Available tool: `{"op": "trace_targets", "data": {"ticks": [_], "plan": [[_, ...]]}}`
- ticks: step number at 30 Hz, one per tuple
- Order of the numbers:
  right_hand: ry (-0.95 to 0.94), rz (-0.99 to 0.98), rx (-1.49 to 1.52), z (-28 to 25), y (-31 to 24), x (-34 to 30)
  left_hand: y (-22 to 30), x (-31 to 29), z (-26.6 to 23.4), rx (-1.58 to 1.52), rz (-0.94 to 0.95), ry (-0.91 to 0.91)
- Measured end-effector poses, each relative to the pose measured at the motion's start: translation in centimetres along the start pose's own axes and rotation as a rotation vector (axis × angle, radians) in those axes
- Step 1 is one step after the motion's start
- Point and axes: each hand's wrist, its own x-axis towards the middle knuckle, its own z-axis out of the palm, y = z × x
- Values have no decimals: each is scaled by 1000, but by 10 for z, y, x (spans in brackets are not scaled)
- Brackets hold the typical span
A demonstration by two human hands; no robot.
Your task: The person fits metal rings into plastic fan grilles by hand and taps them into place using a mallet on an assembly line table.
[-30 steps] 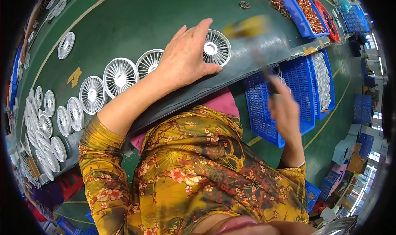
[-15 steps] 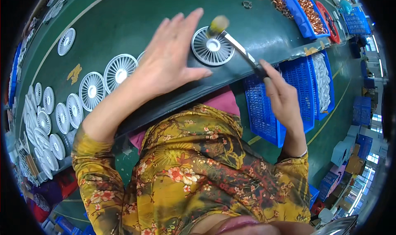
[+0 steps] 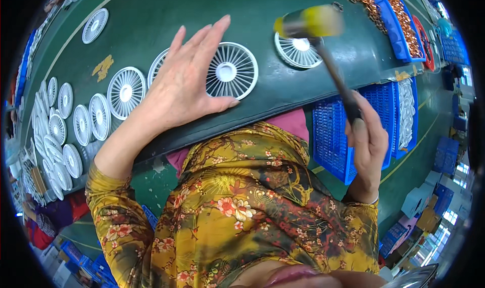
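The right hand clenches a mallet by its handle, its yellow head (blurred) raised over a white fan grille at 1 o'clock on the green table. The left hand lies flat, fingers released, beside another grille at 12 o'clock. Many grilles wait at 9 o'clock, so much seems left. Half a second ago the mallet head was lower, near the grille's edge; the left hand has shifted left.
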Motion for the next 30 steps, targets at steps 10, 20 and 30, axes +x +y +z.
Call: {"op": "trace_targets", "data": {"ticks": [10, 20, 30], "plan": [[-263, -166, -244, 15, -6, 16, -7, -3, 12, -52, -64, 21], [-301, -241, -294, 37, -4, 26, -17, -9, -9, 81, -87, 22], [-340, -267, -228, 35, 3, 17, -27, -40, -26, 56, -104, 14]]}}
